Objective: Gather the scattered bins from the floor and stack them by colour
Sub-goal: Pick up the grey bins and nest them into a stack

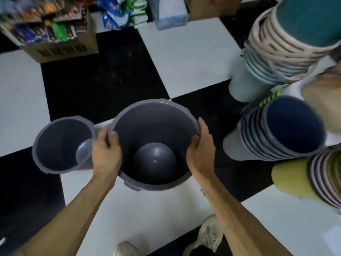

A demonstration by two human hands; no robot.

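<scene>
I hold a grey bin [155, 145] by its rim, my left hand [107, 154] and right hand [201, 154] gripping opposite sides, fingers [113, 136] curled over the edge. A second grey bin [62, 145] stands just left on the checkered floor [184, 58]. Three stacks of bins lean at the right: teal [287, 48], blue-grey [276, 128], yellow [313, 180].

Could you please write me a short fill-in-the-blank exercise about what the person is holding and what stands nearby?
1. Both hands, the left hand and the right hand, grip the rim of a ____ bin.
2. A second grey bin stands to the held bin's ____.
3. The floor has black and ____ tiles.
4. The cardboard box sits at the upper ____ of the view.

Missing words: grey; left; white; left
</scene>
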